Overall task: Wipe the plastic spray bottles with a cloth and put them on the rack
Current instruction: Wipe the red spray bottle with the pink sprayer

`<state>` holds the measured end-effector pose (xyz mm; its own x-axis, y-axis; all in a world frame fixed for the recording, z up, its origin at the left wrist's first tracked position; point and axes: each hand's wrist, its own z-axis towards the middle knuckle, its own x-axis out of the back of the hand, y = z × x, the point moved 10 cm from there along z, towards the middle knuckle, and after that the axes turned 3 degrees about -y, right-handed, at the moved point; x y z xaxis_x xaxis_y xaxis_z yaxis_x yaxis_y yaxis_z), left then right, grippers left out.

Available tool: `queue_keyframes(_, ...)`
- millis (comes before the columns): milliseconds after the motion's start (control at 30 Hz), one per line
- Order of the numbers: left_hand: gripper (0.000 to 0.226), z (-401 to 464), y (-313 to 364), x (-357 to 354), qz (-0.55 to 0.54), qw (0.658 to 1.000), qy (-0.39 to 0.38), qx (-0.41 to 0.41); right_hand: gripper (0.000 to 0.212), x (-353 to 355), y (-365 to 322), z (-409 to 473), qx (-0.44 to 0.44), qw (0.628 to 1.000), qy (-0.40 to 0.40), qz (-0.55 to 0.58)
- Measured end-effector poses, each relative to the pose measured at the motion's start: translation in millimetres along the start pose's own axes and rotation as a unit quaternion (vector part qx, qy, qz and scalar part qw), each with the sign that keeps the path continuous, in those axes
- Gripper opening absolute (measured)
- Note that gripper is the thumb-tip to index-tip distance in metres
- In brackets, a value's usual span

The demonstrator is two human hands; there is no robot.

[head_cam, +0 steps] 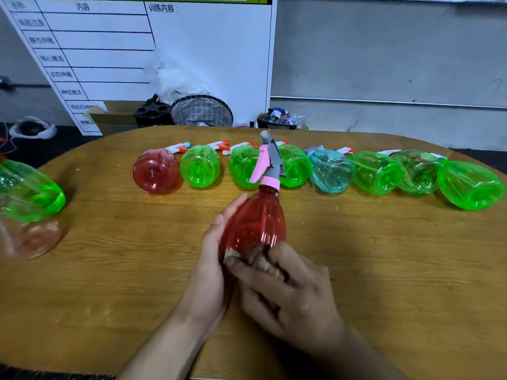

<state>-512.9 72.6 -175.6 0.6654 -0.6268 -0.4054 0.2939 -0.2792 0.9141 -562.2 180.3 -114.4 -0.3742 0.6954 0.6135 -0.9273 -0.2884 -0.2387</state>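
So we've got the red spray bottle [253, 226] up off the wooden counter [384, 256], pink and grey trigger head [267, 163] pointing away from us toward the back row. Our left hand [212, 259] is wrapped around the bottle's left side, fingers curled against the plastic, so that one's doing the holding. Our right hand [288, 292] is clenched on a small brownish cloth [258, 259], pressing it against the lower part of the bottle. Behind that there's a line of bottles lying on their sides across the far part of the counter, bottoms facing us: a red bottle [156, 171] on the left end, then green ones [200, 167], one pale blue bottle [332, 171] in the middle-right, and more green out to the right edge. Two more sit at the far left edge, a green one [30, 190] and a clear pinkish one [30, 239] just below it, both pretty blurry. Past the counter there's a white board [137, 50] with printed writing, a wire basket [201, 111] and a cardboard box [115, 116] on the floor.
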Motion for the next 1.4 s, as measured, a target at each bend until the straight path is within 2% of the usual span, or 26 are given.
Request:
queue_keyframes(67,0.054,0.3,4.5,0.2,-0.002,1.0,-0.008,-0.009,0.025,-4.4,-5.8,1.5,0.017,1.0,-0.008,-0.011)
queue_keyframes(133,0.054,-1.1,7.6,-1.3,-0.003,1.0,-0.012,-0.013,0.023,1.4,0.7,4.2,-0.01,0.999,0.012,0.03)
queue_keyframes(233,0.057,-4.0,11.0,-6.6,0.007,1.0,-0.019,-0.011,0.023,20.7,24.6,6.0,-0.098,0.986,0.076,0.113)
queue_keyframes(367,0.08,-6.1,8.4,-16.2,0.031,0.999,-0.037,-0.013,0.025,42.0,62.8,1.9,-0.214,0.951,0.165,0.149)
queue_keyframes(500,0.057,-6.8,-3.0,-21.7,0.023,0.998,-0.059,-0.002,0.025,45.9,88.1,-4.5,-0.283,0.913,0.203,0.212)
queue_keyframes(633,0.044,-8.4,-12.2,-23.4,0.065,0.995,-0.076,-0.007,0.024,42.9,89.8,-2.7,-0.292,0.916,0.187,0.202)
queue_keyframes(767,0.044,-7.0,-12.9,-17.4,0.099,0.994,-0.048,-0.03,0.025,31.7,88.2,-1.7,-0.285,0.942,0.112,0.139)
queue_keyframes(867,0.047,-6.5,-12.9,-10.1,0.095,0.995,-0.019,-0.029,0.029,24.5,71.1,1.7,-0.228,0.967,0.073,0.091)
queue_keyframes(1000,0.046,-4.5,-9.4,-0.7,0.07,0.997,0.008,-0.019,0.025,12.2,29.6,4.7,-0.102,0.992,0.038,0.058)
queue_keyframes(1100,0.043,-1.6,2.8,2.9,0.063,0.997,0.027,-0.037,0.021,2.0,7.0,3.5,-0.024,0.999,0.008,0.029)
queue_keyframes(1167,0.042,-1.2,8.3,2.1,0.074,0.996,0.023,-0.052,0.021,4.6,6.2,3.3,-0.01,1.0,0.012,0.025)
queue_keyframes(1233,0.041,-2.0,10.1,1.0,0.087,0.994,0.022,-0.063,0.022,16.3,14.0,4.7,-0.037,0.997,0.047,0.052)
queue_keyframes(1333,0.043,-5.0,8.5,-5.0,0.103,0.993,0.01,-0.06,0.026,40.3,42.5,4.8,-0.147,0.976,0.128,0.101)
queue_keyframes(1400,0.042,-8.2,6.1,-12.9,0.141,0.988,-0.011,-0.066,0.029,44.9,64.6,2.2,-0.213,0.96,0.144,0.108)
